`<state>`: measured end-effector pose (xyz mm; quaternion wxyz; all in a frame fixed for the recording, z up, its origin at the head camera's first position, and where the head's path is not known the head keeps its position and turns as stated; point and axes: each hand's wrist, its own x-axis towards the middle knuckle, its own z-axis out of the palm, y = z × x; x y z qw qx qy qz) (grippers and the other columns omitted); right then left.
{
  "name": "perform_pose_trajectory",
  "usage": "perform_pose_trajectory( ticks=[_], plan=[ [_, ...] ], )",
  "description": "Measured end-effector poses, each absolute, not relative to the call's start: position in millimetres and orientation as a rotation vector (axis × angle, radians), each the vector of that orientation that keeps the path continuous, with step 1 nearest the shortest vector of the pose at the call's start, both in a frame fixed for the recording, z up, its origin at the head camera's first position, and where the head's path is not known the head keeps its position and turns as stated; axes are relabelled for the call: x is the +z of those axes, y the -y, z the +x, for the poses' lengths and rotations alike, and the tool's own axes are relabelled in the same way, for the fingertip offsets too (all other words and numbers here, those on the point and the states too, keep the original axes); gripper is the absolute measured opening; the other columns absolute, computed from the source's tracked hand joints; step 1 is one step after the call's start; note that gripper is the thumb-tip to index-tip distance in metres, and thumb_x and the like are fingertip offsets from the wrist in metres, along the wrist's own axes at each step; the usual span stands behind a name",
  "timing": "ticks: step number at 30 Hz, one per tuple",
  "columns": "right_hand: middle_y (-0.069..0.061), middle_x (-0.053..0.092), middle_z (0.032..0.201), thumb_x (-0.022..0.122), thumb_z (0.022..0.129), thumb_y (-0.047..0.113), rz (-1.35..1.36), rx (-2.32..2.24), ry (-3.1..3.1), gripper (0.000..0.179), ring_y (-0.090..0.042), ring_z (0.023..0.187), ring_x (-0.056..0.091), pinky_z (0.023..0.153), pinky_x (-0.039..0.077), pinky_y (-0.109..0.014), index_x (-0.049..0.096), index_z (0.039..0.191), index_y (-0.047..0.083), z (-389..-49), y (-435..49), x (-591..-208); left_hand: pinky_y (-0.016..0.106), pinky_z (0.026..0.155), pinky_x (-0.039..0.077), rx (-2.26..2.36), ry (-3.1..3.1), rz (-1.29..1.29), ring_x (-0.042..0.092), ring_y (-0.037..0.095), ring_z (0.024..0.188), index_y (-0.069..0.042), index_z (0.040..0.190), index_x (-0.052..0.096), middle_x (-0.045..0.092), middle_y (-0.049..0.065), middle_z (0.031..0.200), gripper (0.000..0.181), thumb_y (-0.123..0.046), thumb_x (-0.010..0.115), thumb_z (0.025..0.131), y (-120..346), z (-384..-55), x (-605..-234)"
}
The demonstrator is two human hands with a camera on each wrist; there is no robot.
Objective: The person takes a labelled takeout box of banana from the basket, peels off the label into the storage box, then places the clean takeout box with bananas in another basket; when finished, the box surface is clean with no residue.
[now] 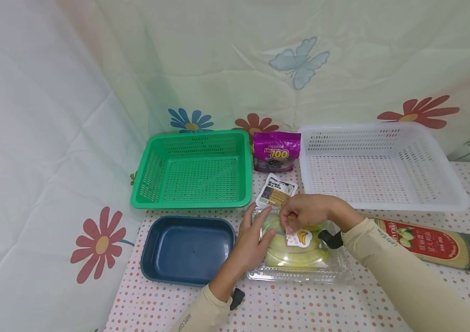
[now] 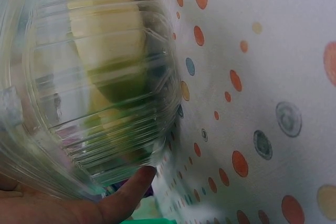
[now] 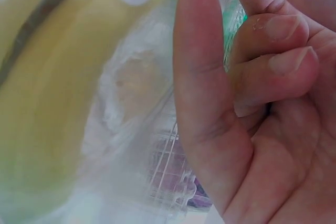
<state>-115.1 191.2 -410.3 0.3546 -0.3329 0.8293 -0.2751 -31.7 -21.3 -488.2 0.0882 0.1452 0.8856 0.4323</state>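
Observation:
A clear plastic clamshell box [image 1: 301, 276] with yellow-green bananas [image 1: 293, 258] inside lies in front of the person. A white label [image 1: 300, 238] with a banana picture sits on its lid. My right hand [image 1: 307, 210] pinches the label's upper left corner, its other fingers curled, as the right wrist view shows. The left hand [image 1: 248, 244] rests on the box's left side with fingers spread. In the left wrist view, a straight finger [image 2: 128, 195] reaches along the ribbed wall of the box.
Behind stand a green basket [image 1: 193, 205], a purple candy bag [image 1: 277, 152] and a white basket [image 1: 384, 205]. A small flat packet [image 1: 276, 190] lies against the box's back edge. A dark blue tub [image 1: 189, 251] is at left, a spaghetti pack [image 1: 434, 244] at right.

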Motion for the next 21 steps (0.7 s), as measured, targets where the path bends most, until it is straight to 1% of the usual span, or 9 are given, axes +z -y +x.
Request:
perform_pose_trajectory(
  ticks=[21],
  plan=[
    [0.009, 0.049, 0.072, 0.074, 0.086, 0.012, -0.848, -0.694, -2.103, 0.012, -0.01, 0.073, 0.046, 0.067, 0.04, -0.026, 0.069, 0.079, 0.021, -119.9, -193.5, -415.7, 0.065, 0.113, 0.038, 1.29, -2.642, 0.435, 0.028, 0.044, 0.151, -0.027, 0.159, 0.036, 0.013, 0.01, 0.171, 0.06, -0.029, 0.058, 0.104, 21.4, -31.9, -488.3]
  ],
)
